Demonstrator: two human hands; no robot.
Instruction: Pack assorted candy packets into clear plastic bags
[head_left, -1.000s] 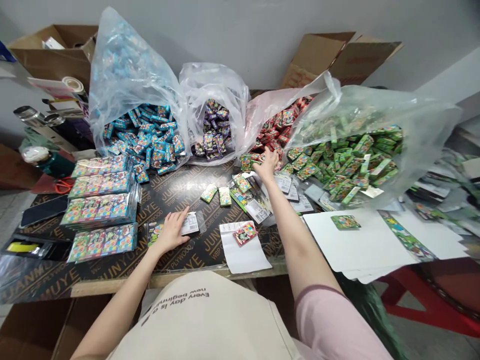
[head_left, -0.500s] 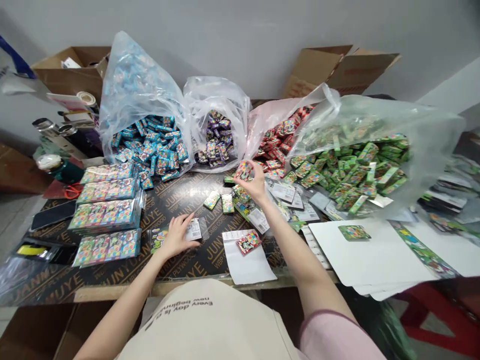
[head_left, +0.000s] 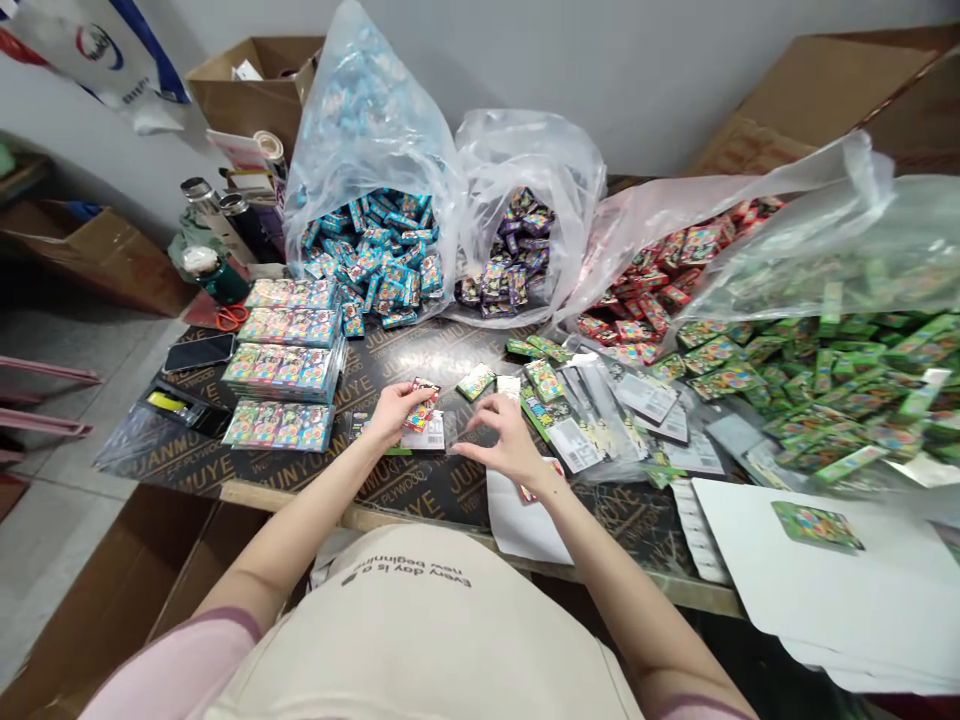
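My left hand (head_left: pixel 391 412) pinches a small red printed box (head_left: pixel 424 402) between thumb and fingers. Just below that box lies a flat clear plastic bag with a barcode label (head_left: pixel 429 434) on the dark board. My right hand (head_left: pixel 508 440), its thumb and fingers apart and nothing visible between them, hovers by the bag's right end. Small green boxes (head_left: pixel 475 382) lie just beyond it. Partly covered by my right wrist, another red box (head_left: pixel 531 484) rests on a white sheet of paper (head_left: pixel 520 530).
Clear bags of blue boxes (head_left: pixel 367 262), purple boxes (head_left: pixel 511 262), red boxes (head_left: pixel 660 275) and green boxes (head_left: pixel 817 380) line the back. Stacked wrapped packs (head_left: pixel 279 368) stand at left, near a phone (head_left: pixel 199 352). White cards (head_left: pixel 757 525) lie at right.
A red box that my right hand held near the bags is now in my left hand. My right hand has come back toward the barcode bag and opened. The view has shifted.
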